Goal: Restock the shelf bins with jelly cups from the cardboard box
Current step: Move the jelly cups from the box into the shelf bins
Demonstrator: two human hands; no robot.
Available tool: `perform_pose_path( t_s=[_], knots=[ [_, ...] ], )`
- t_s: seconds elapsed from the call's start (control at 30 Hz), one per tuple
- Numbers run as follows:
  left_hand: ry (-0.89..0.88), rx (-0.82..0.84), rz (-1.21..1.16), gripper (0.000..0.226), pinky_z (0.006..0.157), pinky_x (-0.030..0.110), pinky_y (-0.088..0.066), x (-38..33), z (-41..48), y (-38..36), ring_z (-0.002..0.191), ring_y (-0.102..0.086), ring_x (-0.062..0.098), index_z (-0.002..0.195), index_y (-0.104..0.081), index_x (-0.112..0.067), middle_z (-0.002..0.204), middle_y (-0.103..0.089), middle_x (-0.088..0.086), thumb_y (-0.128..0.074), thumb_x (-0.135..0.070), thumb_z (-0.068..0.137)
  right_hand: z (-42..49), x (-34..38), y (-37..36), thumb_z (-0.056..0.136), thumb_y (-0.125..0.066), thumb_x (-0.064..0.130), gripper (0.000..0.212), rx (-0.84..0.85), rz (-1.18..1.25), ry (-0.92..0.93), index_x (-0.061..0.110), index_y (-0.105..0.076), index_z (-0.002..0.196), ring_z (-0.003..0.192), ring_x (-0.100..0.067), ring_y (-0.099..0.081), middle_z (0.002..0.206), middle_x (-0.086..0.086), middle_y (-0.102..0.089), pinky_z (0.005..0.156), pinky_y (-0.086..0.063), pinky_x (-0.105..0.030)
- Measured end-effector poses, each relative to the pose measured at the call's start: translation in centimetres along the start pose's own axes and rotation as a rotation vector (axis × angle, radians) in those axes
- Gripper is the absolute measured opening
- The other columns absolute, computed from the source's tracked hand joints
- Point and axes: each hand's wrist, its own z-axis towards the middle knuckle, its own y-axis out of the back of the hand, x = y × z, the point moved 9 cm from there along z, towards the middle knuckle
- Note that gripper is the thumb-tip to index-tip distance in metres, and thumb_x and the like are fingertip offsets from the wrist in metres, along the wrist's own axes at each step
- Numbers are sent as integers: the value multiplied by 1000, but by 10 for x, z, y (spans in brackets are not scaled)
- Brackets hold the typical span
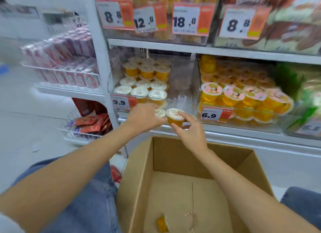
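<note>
My right hand (189, 130) pinches an orange jelly cup (175, 118) with a white lid, just in front of the clear shelf bin (182, 87). Beside it, my left hand (144, 117) holds another white-lidded cup (160, 112) against the bin's lower front; its fingers are hidden behind the hand. The bin's left half holds stacked rows of jelly cups (147, 80); its right half is bare. Below my arms stands the open cardboard box (139, 172), with one orange jelly cup (161, 224) lying on its floor near the front.
A second clear bin (243, 97) to the right is full of pink-lidded orange cups. Price tags hang on the bin fronts. Wire baskets of red packets (90, 125) stand at the left. My knees in jeans flank the box.
</note>
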Motion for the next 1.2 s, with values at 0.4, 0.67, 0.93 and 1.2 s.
perform_pose_path(
  t_s=[0.4, 0.67, 0.93, 1.2],
  knots=[
    [226, -308, -268, 42, 97, 31, -45, 121, 109, 80, 116, -59, 21, 119, -67, -23, 124, -65, 0, -73, -29, 78, 156, 85, -100, 86, -70, 28, 53, 22, -105, 76, 22, -53, 136, 129, -17, -47, 137, 0, -53, 107, -38, -31],
    [12, -519, 23, 42, 112, 42, -35, 128, 77, 53, 137, -35, 29, 141, -47, -15, 150, -40, 8, -48, -15, 99, 153, 83, -109, 92, -53, 32, 37, -48, -314, 218, 19, -62, 126, 121, -13, -44, 132, 5, -52, 106, -38, -35],
    [79, -276, 145, 57, 121, 39, -10, 132, 97, 38, 149, -5, 24, 154, -14, -16, 161, -12, 7, -26, -37, 103, 157, 79, -130, 99, -40, 38, 53, 230, -454, 186, 23, -31, 150, 146, -24, -16, 159, 1, -23, 116, -12, -48],
    [71, -549, -26, 16, 77, 41, -45, 70, 45, 63, 98, -49, 26, 104, -54, -13, 105, -54, 7, -51, -20, 89, 119, 85, -74, 83, -59, 13, 23, -122, -300, 290, 11, -70, 103, 107, -24, -50, 111, -6, -57, 92, -46, -42]
  ],
)
